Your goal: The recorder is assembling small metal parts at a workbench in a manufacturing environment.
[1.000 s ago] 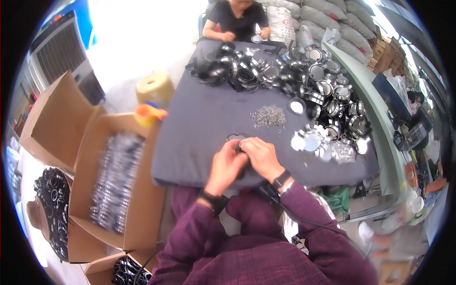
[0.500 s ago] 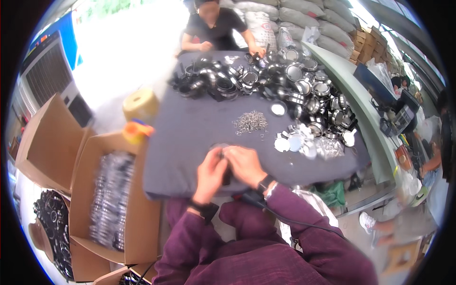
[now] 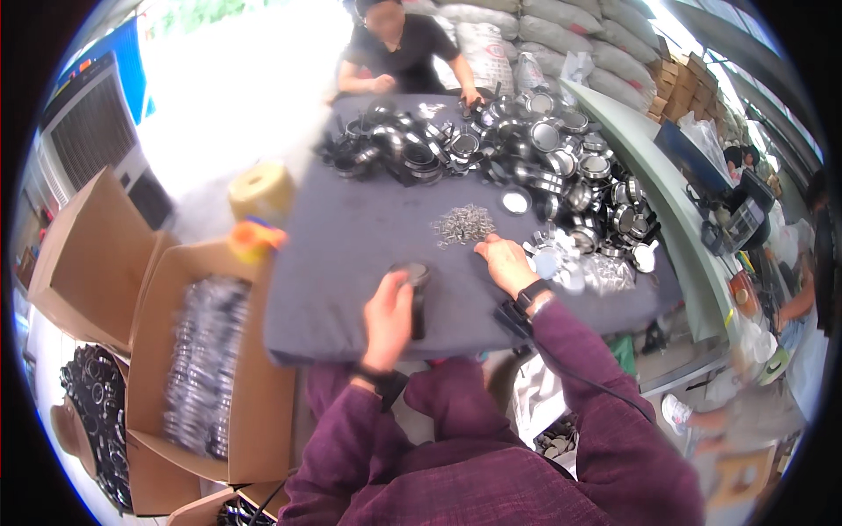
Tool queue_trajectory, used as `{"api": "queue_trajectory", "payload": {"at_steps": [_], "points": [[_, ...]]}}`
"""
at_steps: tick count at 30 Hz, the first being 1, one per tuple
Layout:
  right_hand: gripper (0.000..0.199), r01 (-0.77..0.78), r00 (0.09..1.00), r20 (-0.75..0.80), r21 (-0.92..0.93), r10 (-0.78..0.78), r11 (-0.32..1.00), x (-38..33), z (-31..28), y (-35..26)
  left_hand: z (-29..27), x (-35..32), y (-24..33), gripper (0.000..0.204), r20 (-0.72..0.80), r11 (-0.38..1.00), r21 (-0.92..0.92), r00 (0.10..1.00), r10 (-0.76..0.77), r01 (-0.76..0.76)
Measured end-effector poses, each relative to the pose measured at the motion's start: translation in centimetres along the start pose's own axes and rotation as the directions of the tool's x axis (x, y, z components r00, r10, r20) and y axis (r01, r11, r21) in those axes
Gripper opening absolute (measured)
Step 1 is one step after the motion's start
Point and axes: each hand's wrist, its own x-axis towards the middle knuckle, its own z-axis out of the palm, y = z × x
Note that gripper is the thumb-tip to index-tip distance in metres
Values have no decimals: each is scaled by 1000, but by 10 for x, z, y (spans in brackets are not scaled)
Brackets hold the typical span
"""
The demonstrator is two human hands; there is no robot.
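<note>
My left hand (image 3: 387, 323) is closed around a dark round part (image 3: 415, 273) with a long black tail hanging toward the near table edge. My right hand (image 3: 507, 266) reaches forward, its thumb and fingertips pinched together at the near right rim of a pile of small metal pieces (image 3: 463, 225). Whatever sits in that pinch is too small to make out. Just right of this hand lie shiny silver discs (image 3: 545, 261) beside a clear plastic bag (image 3: 609, 273). A single round silver-faced part (image 3: 516, 201) rests beyond the pile.
A heap of black and silver round parts (image 3: 421, 158) covers the far side of the grey-covered table (image 3: 324, 289). Across it sits a person (image 3: 395, 53) in black. An open carton (image 3: 263, 421) with stacked shiny parts and a yellow roll (image 3: 260, 191) stand at the left.
My right hand has left the part that both hands held and moved forward and right to the pile of small metal pieces. My left hand stays on the dark part.
</note>
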Motion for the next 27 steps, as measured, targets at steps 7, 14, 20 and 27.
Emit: {"api": "queue_trajectory", "payload": {"at_steps": [7, 14, 20, 27], "points": [[7, 141, 984, 130, -176, -119, 974, 8, -3, 22, 1, 1, 3, 18, 2, 1000, -2, 1000, 7, -7], [9, 136, 968, 230, -143, -101, 980, 4, -10, 25, 0, 1, 9, 24, 21, 994, 35, 995, -101, 101], [12, 72, 972, 228, -48, -59, 996, -4, -18, 8, 0, 3, 2, 17, -3, 1000, -10, 1000, -4, 4], [9, 170, 983, -32, 520, -179, 837, -15, -20, -92, 1, 3, 3, 17, -5, 999, -16, 1000, -30, 30]]}}
